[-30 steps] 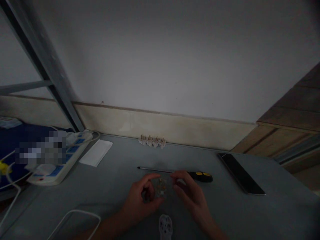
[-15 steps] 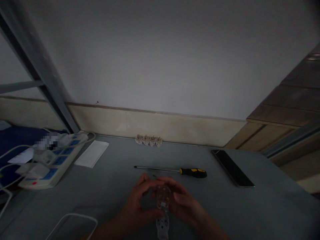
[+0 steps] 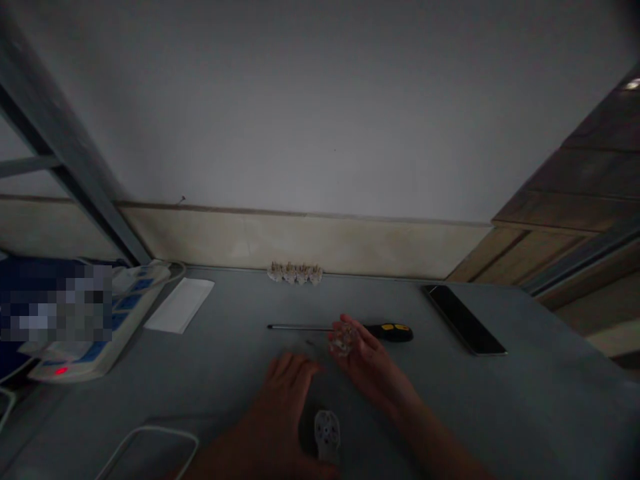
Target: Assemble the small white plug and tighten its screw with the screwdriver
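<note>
Grey table (image 3: 240,373) under both; R hand (image 3: 367,357) half-curled w/ clear plug part (image 3: 344,339), L hand (image 3: 290,387) loosely bent, grip unclear.

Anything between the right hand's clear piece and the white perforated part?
Nothing visible. Only bare table shows between the clear piece and white part. The left hand sits left of that gap; the screwdriver lies beyond it.

Dim scene; wall (image 3: 320,120) softly lit, corners darkened at one and five o'clock; hands (image 3: 327,380) slightly blurred.
</note>
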{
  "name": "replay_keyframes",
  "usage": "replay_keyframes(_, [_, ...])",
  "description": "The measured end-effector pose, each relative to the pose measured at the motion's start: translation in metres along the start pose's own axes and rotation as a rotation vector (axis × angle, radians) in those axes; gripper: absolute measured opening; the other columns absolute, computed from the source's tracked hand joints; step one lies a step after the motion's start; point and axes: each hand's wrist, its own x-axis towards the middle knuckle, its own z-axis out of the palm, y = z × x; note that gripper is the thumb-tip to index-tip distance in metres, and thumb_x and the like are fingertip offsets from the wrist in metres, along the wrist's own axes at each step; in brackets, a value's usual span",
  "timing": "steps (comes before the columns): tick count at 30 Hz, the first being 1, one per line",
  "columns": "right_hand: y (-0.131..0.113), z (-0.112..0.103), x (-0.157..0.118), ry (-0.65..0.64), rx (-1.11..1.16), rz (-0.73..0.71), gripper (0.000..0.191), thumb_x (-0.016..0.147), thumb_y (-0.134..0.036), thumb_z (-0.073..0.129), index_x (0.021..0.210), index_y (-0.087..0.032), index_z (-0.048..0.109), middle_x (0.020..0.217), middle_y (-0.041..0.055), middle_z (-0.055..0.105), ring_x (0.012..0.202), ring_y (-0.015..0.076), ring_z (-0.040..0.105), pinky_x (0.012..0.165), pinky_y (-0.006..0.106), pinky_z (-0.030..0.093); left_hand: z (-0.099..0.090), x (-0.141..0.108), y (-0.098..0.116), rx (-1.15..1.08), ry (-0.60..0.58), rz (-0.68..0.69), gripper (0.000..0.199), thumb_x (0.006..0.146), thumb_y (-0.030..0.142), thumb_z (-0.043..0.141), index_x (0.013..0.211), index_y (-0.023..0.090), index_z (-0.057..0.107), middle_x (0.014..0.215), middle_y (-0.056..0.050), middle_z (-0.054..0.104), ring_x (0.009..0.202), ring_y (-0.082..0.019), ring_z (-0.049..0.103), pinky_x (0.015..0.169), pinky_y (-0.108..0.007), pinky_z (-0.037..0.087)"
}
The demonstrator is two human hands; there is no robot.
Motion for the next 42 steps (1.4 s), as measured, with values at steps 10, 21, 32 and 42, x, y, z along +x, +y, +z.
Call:
replay_keyframes(10, [0.005, -0.001, -0.002, 0.061, 0.070, 0.083, 0.053, 0.078, -0.050, 0.080, 0.124, -0.028, 0.067, 0.124, 0.0109, 0.068, 0.110, 0.0228, 0.068, 0.094, 0.042, 0.057, -0.004, 0.003, 0.005, 0.035, -0.118, 0.033, 0.055, 0.057, 0.029, 0.085, 0.106, 0.023, 0.062, 0.110, -0.006, 0.066, 0.104, -0.033, 0.058, 0.097, -0.049, 0.045])
replay_keyframes(21, [0.011, 0.007, -0.004, 0.080, 0.054, 0.166, 0.043, 0.073, -0.046, 0.086, 0.109, -0.027, 0.070, 0.097, 0.0024, 0.070, 0.088, 0.0142, 0.068, 0.083, 0.030, 0.056, 0.002, 0.011, -0.004, -0.487, 0.270, -0.149, 0.058, 0.068, 0.012, 0.065, 0.123, 0.022, 0.053, 0.116, -0.009, 0.067, 0.104, -0.026, 0.066, 0.089, -0.037, 0.055])
replay_keyframes(32, [0.013, 0.027, -0.008, 0.076, -0.030, 0.176, 0.051, 0.062, -0.047, 0.092, 0.096, -0.020, 0.065, 0.091, 0.0037, 0.074, 0.079, 0.0166, 0.069, 0.075, 0.031, 0.053, 0.009, 0.011, -0.010, -0.527, 0.282, -0.105, 0.063, 0.070, 0.008, 0.065, 0.129, 0.024, 0.051, 0.119, -0.009, 0.066, 0.107, -0.026, 0.065, 0.092, -0.039, 0.053])
replay_keyframes(42, [0.014, 0.024, -0.008, 0.009, -0.087, 0.169, 0.047, 0.066, -0.045, 0.090, 0.097, -0.020, 0.066, 0.093, 0.0044, 0.074, 0.081, 0.0166, 0.069, 0.078, 0.031, 0.051, 0.012, 0.006, -0.013, -0.396, 0.291, -0.054, 0.070, 0.069, 0.008, 0.069, 0.134, 0.027, 0.053, 0.129, -0.009, 0.066, 0.116, -0.029, 0.063, 0.101, -0.044, 0.050])
